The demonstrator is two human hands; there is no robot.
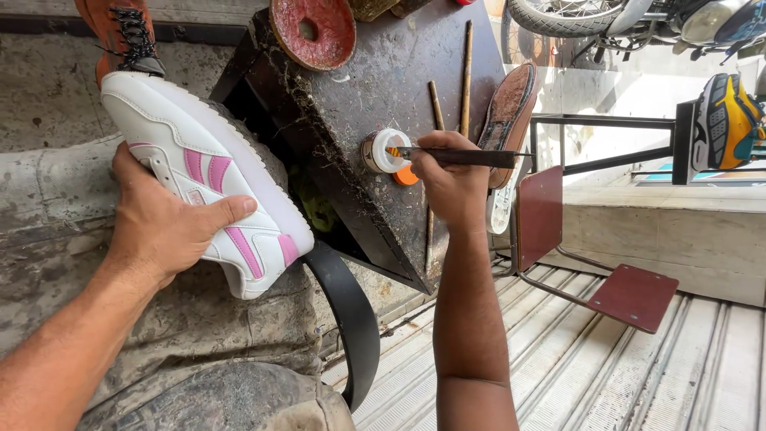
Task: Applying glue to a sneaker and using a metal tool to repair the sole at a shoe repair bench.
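**A:** What have you got at the far left?

**B:** An orange lace-up shoe (120, 36) sits at the top left edge, touching the heel end of the white sneaker with pink stripes (211, 172). My left hand (163, 227) is wrapped around that sneaker's side, thumb across the upper, fingers behind it, pressing it onto my lap. Its thick white sole faces right and runs just beside the near left edge of the dark work board (375, 104). Little room there.

**A:** And below the sneaker?

**B:** A black curved strap (351, 319) hangs off my knee, reaching toward the ribbed metal floor (598, 367), which lies open near and right.

**A:** Middle of the scene?

**B:** A red disc (313, 30) lies on the board's far end. Nearer, a small white glue pot (383, 150) lies on its side with an orange cap (405, 175) just beside it. My right hand (451, 183) is pinched shut on a thin dark brush (459, 156); its tip is in the pot's mouth, the handle pointing right.

**A:** Right of that?

**B:** A worn brown shoe sole (507, 120) leans at the board's right edge, close behind my knuckles. Then a red metal stool (630, 295), and far right a yellow and blue sneaker (726, 120), well apart.
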